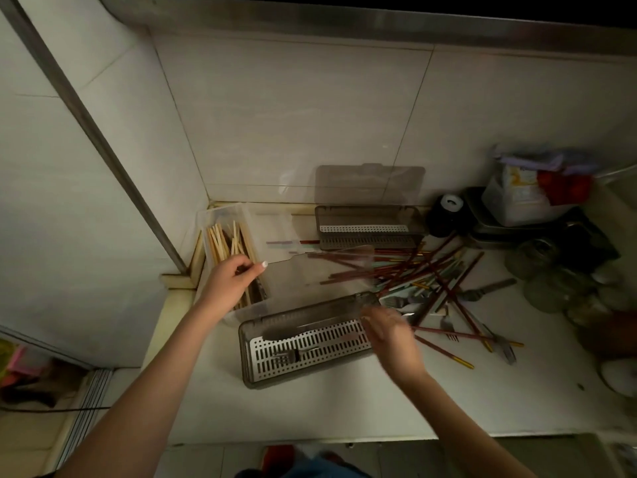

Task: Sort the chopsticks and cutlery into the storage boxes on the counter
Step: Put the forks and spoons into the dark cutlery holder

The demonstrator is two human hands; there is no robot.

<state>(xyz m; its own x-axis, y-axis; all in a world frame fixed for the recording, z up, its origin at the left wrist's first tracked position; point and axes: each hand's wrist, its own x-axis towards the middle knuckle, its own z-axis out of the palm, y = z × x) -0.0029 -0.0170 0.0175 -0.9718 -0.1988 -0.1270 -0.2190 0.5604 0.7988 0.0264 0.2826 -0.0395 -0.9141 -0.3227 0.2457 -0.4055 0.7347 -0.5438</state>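
Note:
A clear box [220, 212] in the counter's back left corner holds pale wooden chopsticks [219, 240]. My left hand [230, 283] is over it, fingers curled around some of those chopsticks. In front stands a grey storage box [251, 376] with a perforated white insert and its clear lid [310, 279] open; a fork [289, 356] and a long dark utensil [296, 330] lie inside. My right hand [391, 334] is blurred at the box's right end, and I cannot tell what it holds. To its right lies a heap of red chopsticks [418, 276] and metal cutlery [482, 291].
A second grey box [365, 232] stands open against the back wall. Black containers [448, 215], a tray with bags [524, 198] and glass jars [551, 288] crowd the right side. A white bowl [620, 377] sits at the far right. The counter's front edge [344, 438] runs below my arms.

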